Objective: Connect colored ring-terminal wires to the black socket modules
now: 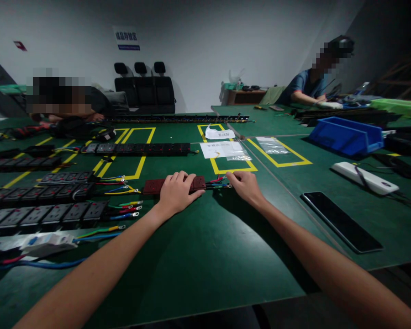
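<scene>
A dark red socket strip [153, 186] lies flat on the green table. My left hand [178, 192] is over its middle, fingers across the top and thumb along the near side. From the strip's right end come several thin coloured wires [216, 185], with ring terminals on some tips. My right hand [245, 185] is closed in a pinch at these wires, its fingertips by the red one; the exact grip is partly hidden. To the left, black socket strips [65, 192] lie in rows, their coloured wires [125, 213] with ring terminals pointing toward my left hand.
On the right are a phone [340, 221], a white power strip [365, 178] and a blue bin [345, 136]. Papers [221, 150] and a plastic bag [272, 145] lie ahead among yellow tape outlines. Two people work at the far left and far right.
</scene>
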The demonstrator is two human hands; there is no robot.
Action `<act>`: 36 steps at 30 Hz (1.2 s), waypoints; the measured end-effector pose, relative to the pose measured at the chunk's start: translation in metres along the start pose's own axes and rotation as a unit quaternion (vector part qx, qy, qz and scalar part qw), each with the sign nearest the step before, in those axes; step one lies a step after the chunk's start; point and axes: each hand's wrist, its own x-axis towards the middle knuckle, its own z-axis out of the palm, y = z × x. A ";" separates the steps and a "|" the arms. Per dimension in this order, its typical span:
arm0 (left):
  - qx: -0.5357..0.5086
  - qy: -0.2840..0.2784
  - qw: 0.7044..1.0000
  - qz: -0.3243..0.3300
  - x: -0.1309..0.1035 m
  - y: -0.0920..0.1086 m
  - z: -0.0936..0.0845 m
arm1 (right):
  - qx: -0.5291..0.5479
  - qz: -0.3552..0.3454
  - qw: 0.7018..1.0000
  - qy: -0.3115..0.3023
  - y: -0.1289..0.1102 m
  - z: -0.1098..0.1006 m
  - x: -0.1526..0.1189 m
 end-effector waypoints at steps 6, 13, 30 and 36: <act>-0.005 -0.007 1.000 -0.002 0.000 0.000 -0.001 | -0.065 -0.010 0.998 -0.003 0.003 0.001 0.000; -0.005 -0.001 1.000 -0.001 0.000 -0.001 0.000 | -0.102 -0.013 0.995 -0.018 0.001 -0.004 0.002; 0.005 -0.002 1.000 0.000 0.000 0.001 -0.001 | -0.096 -0.019 0.995 -0.027 0.003 -0.002 0.002; -0.008 -0.006 1.000 -0.003 0.000 0.000 -0.002 | -0.101 -0.016 0.994 -0.029 0.004 -0.002 0.002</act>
